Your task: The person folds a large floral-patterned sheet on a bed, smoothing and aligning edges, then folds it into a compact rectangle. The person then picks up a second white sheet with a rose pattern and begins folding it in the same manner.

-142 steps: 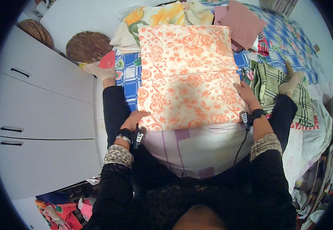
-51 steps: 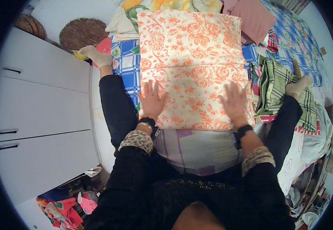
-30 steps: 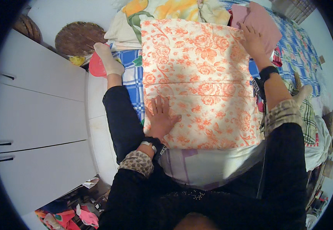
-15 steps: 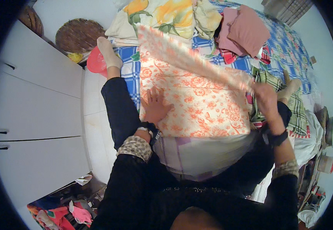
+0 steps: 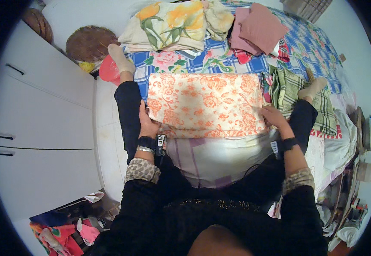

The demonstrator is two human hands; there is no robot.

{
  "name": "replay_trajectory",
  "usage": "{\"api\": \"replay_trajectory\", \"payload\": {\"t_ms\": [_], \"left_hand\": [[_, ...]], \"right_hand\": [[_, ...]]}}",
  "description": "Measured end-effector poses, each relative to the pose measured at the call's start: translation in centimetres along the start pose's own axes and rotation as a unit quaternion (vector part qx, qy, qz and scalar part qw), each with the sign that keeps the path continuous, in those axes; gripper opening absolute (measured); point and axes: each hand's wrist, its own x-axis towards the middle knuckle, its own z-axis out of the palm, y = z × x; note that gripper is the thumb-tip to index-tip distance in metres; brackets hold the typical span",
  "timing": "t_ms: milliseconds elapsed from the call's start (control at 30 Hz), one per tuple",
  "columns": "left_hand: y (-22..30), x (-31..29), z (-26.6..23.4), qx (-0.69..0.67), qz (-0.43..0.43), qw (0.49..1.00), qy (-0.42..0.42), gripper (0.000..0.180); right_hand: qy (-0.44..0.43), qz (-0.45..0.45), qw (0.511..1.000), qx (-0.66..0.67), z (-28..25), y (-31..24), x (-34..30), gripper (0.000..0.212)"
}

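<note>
An orange floral cloth (image 5: pixel 204 104) lies folded in half as a wide rectangle on the bed in front of me. My left hand (image 5: pixel 148 123) grips its near left corner. My right hand (image 5: pixel 273 117) holds its near right edge. Both wrists wear dark bands. My legs in black trousers stretch out on either side of the cloth, with socked feet at the far ends.
A blue checked floral sheet (image 5: pixel 305 42) covers the bed. Folded cloths lie beyond: a yellow flowered pile (image 5: pixel 172 21), pink pieces (image 5: pixel 258 27), a green plaid one (image 5: pixel 290 91). White cabinets (image 5: pixel 44 111) stand left, with a woven basket (image 5: pixel 89 42) and a heap of clothes (image 5: pixel 61 232) on the floor.
My right hand carried the cloth's far edge toward me, folding it in half. Both hands now hold the near edge at its two ends.
</note>
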Motion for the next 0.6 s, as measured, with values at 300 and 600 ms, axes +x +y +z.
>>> {"api": "replay_trajectory", "payload": {"t_ms": [300, 600], "left_hand": [[2.5, 0.7, -1.7, 0.428, 0.065, 0.901, -0.014, 0.025], [-1.4, -0.4, 0.0, 0.808, 0.094, 0.574, 0.095, 0.082]], "right_hand": [[0.15, -0.043, 0.982, -0.107, 1.2, -0.1, -0.2, 0.041], [0.096, -0.06, 0.94, -0.321, 3.4, 3.4, -0.4, 0.036]]}}
